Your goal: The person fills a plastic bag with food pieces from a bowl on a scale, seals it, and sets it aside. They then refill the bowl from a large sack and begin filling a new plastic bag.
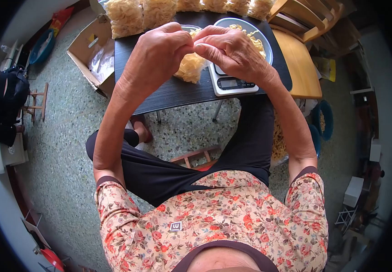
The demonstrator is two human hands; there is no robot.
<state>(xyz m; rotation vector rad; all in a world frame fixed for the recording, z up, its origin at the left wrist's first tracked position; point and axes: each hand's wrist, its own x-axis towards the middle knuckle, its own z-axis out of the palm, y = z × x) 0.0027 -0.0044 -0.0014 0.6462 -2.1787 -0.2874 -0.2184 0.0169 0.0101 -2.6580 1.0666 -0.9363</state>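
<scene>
Both hands meet over the near side of the dark table [173,96], at the top of a clear plastic bag filled with pale yellow dried slices [189,69]. My left hand [162,47] is closed, its fingers pinched at the bag's upper edge. My right hand [230,49] pinches right beside it, thumb and forefinger pressed together. The bag hangs or stands below the fingers; the hands hide its mouth. Just right of it is a white digital kitchen scale [233,85], partly under my right hand. Behind that hand sits a pale blue bowl [268,45] with more slices.
Several filled bags [159,12] line the table's far edge. A cardboard box [79,56] with plastic bags stands on the floor at left. A wooden chair [302,68] adjoins the table's right side. Blue basins [326,119] and a large bag of dried pieces [278,140] sit at lower right.
</scene>
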